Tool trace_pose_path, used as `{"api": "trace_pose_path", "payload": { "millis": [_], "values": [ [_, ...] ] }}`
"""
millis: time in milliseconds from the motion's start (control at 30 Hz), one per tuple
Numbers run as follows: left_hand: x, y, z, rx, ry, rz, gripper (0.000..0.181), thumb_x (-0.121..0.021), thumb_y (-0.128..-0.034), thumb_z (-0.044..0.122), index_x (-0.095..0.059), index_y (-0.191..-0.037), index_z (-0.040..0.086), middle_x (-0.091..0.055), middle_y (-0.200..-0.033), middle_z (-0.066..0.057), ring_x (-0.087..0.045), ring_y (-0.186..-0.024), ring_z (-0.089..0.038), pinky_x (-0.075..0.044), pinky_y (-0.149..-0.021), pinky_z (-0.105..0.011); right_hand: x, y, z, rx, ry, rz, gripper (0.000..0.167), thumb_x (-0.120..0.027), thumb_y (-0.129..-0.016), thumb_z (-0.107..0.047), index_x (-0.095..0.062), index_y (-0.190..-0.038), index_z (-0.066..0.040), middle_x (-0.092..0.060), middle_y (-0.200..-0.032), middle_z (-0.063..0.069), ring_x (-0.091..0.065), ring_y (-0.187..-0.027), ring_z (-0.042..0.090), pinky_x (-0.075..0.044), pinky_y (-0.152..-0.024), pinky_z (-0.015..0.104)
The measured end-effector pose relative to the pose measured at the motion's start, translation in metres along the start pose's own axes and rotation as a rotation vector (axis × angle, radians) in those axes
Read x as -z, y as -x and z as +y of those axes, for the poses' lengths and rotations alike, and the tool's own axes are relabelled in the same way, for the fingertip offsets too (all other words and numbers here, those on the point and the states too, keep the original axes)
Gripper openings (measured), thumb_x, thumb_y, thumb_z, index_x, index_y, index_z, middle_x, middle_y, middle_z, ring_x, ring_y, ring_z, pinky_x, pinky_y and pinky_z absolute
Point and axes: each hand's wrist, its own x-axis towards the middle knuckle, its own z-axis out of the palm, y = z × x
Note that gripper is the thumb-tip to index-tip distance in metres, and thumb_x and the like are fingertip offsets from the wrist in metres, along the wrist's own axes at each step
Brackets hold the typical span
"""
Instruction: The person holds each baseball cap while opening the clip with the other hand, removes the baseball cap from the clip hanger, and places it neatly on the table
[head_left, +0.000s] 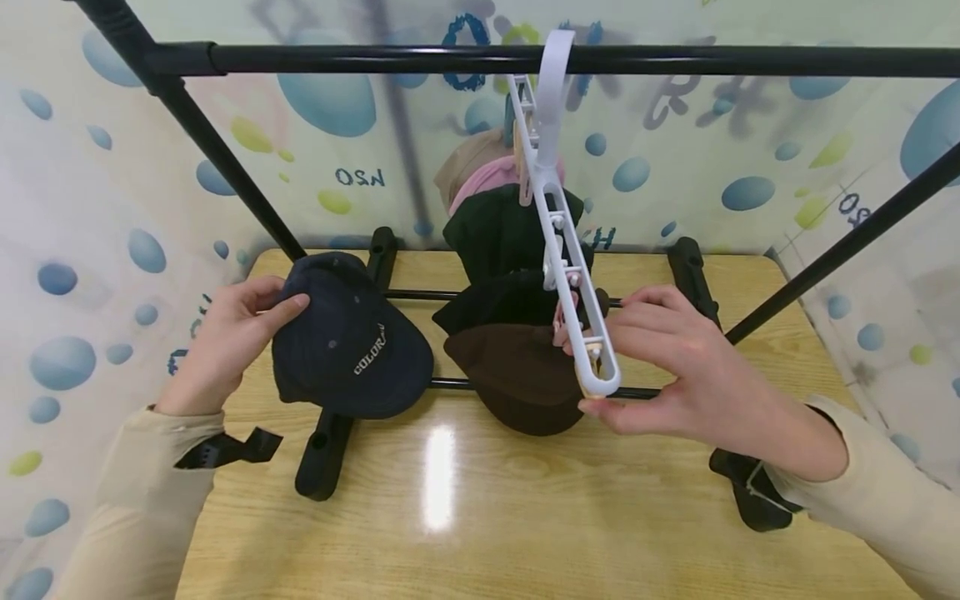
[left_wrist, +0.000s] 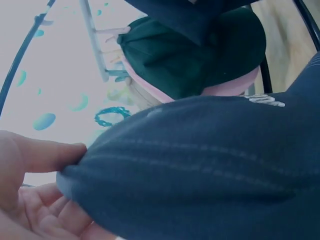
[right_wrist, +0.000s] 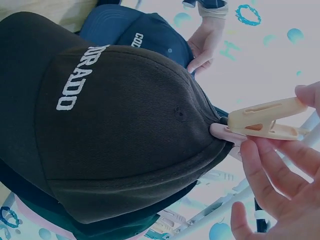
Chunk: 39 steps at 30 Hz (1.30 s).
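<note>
My left hand [head_left: 236, 333] pinches the crown of a navy baseball cap [head_left: 337, 342] with white lettering, left of the hanger. In the left wrist view, the cap's cloth bunches between thumb and fingers. With thumb and fingers, my right hand [right_wrist: 285, 175] pinches a beige clothespin [right_wrist: 265, 120] at the near end of a white clip hanger [head_left: 562, 217]. A dark brown cap [right_wrist: 125, 120] hangs beside it, its crown in a pale pink clothespin [right_wrist: 225, 134]. Behind hang a black cap [head_left: 495, 300], a dark green cap [head_left: 495, 225], a pink cap [head_left: 491, 173] and a beige cap [head_left: 468, 162].
The hanger hooks over the black top bar [head_left: 375, 60] of a rack. Slanted side posts [head_left: 225, 158] flank the work, and black feet [head_left: 322, 458] stand on the wooden table [head_left: 510, 500]. A wall covering with blue dots [head_left: 330, 100] is close behind.
</note>
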Motion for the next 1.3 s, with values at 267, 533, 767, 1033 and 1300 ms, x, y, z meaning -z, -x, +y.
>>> {"api": "trace_pose_path", "payload": {
  "millis": [267,533,767,1033,1300],
  "values": [
    [-0.009,-0.004,-0.018,0.104,-0.017,-0.050,0.033,-0.050,-0.1014,0.021,-0.058,-0.110,-0.010,-0.065,-0.087,0.002,-0.057,-0.080,-0.007,-0.046,-0.071,-0.017,0.000,0.000,0.001,0.005,0.011,-0.001,0.029,-0.066,-0.090,-0.033,-0.070,-0.100,-0.007,-0.070,-0.097,0.000,-0.059,-0.085,0.010,-0.035,-0.088,0.034],
    [-0.009,-0.007,-0.038,0.196,-0.080,-0.175,0.042,-0.043,-0.1036,0.029,-0.057,-0.116,-0.009,-0.062,-0.102,-0.016,-0.062,-0.084,-0.009,-0.051,-0.078,-0.027,-0.001,0.000,0.001,0.007,0.015,0.009,0.030,-0.066,-0.090,-0.034,-0.070,-0.099,-0.006,-0.070,-0.097,0.001,-0.059,-0.084,0.010,-0.036,-0.087,0.032],
    [-0.007,-0.011,-0.050,0.202,-0.156,-0.232,0.042,-0.044,-0.1032,0.030,-0.061,-0.105,-0.008,-0.064,-0.093,-0.013,-0.064,-0.085,-0.025,-0.050,-0.081,-0.044,-0.001,0.000,0.001,-0.006,-0.007,0.015,0.029,-0.067,-0.089,-0.033,-0.070,-0.100,-0.006,-0.070,-0.097,0.001,-0.059,-0.085,0.010,-0.036,-0.088,0.032],
    [-0.005,-0.009,-0.059,0.196,-0.361,-0.361,0.043,-0.045,-0.1020,0.029,-0.063,-0.108,-0.010,-0.069,-0.088,-0.013,-0.066,-0.079,-0.025,-0.051,-0.073,-0.047,-0.001,0.001,0.001,-0.006,-0.007,0.005,0.029,-0.069,-0.088,-0.033,-0.070,-0.101,-0.006,-0.070,-0.097,0.000,-0.061,-0.087,0.010,-0.037,-0.087,0.032],
    [-0.004,-0.006,-0.053,0.159,-0.454,-0.303,0.043,-0.045,-0.1023,0.032,-0.061,-0.105,-0.008,-0.068,-0.082,-0.010,-0.064,-0.071,-0.024,-0.049,-0.060,-0.039,-0.001,0.001,0.001,-0.009,-0.007,-0.012,0.030,-0.070,-0.087,-0.032,-0.069,-0.103,-0.007,-0.070,-0.099,0.000,-0.061,-0.087,0.009,-0.037,-0.088,0.031]
  ]
}}
